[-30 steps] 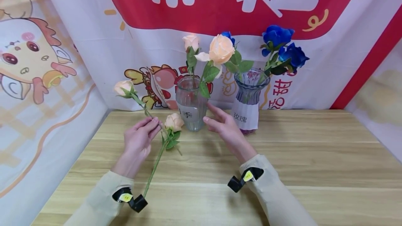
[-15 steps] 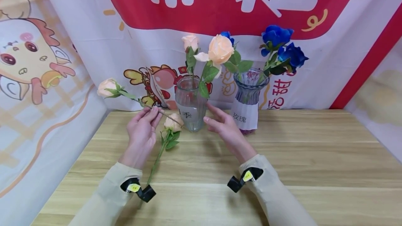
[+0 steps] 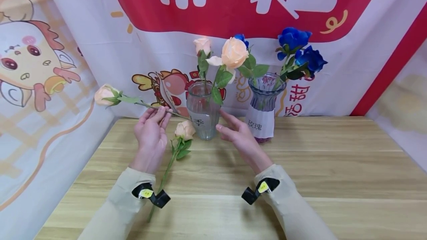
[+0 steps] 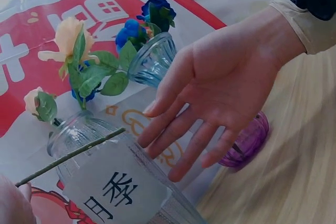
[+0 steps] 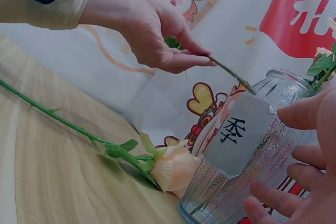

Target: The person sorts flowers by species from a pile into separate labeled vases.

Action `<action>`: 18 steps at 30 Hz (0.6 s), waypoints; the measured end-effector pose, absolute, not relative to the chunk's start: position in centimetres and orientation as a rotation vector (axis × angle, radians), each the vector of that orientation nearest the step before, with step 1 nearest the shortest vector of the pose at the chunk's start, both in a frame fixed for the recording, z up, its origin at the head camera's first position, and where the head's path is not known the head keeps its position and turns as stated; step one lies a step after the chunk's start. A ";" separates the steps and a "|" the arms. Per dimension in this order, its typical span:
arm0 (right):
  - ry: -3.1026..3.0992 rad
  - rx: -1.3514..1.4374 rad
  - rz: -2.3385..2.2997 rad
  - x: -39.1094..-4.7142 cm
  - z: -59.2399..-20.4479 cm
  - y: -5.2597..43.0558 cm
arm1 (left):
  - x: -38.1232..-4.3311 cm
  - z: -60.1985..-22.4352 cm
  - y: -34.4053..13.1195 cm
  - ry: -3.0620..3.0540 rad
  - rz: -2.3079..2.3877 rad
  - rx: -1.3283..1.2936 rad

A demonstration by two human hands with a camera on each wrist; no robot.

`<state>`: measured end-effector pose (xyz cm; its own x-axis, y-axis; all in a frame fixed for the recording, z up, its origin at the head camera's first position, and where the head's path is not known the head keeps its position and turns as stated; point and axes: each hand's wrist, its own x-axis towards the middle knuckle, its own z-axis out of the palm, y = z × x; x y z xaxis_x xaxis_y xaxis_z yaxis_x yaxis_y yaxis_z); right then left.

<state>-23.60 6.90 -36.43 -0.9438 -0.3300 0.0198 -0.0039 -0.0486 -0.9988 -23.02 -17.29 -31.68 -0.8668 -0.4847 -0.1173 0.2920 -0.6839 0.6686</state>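
My left hand pinches the thin stem of a peach rose between thumb and fingers. The bloom points left, and the bare stem end reaches right, in front of the clear glass vase at its paper label. Beside the vase's right side, my right hand has its fingers spread; whether the fingertips touch the glass I cannot tell. Two peach roses stand in this vase. Another peach rose lies on the table at the vase's left foot, its stem running toward me under the left forearm.
Right of the clear vase stands a bluish glass vase with a purple base and a white label, holding blue roses. A printed cloth hangs directly behind the wooden table.
My left hand has turned and risen, swinging the held rose's bloom left and bringing its stem end up to the vase's label. The right hand has stayed beside the vase.
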 end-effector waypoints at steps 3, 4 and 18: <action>1.988 -0.354 -2.097 -23.6 -36.5 6.9 | -23.0 -31.2 -17.3 -0.891 -2.519 0.405; 1.989 -0.352 -2.096 -23.6 -36.5 6.9 | -23.0 -31.0 -17.3 -0.878 -2.523 0.404; 2.012 -0.343 -2.070 -23.6 -36.4 6.8 | -23.8 -28.5 -17.3 -0.752 -2.532 0.412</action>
<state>-23.64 6.84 -36.36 -0.9452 -0.3266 0.0049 0.0044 -0.0278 -0.9996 -23.81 -17.26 -28.48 -0.8474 -0.5096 -0.1489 0.3456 -0.7424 0.5739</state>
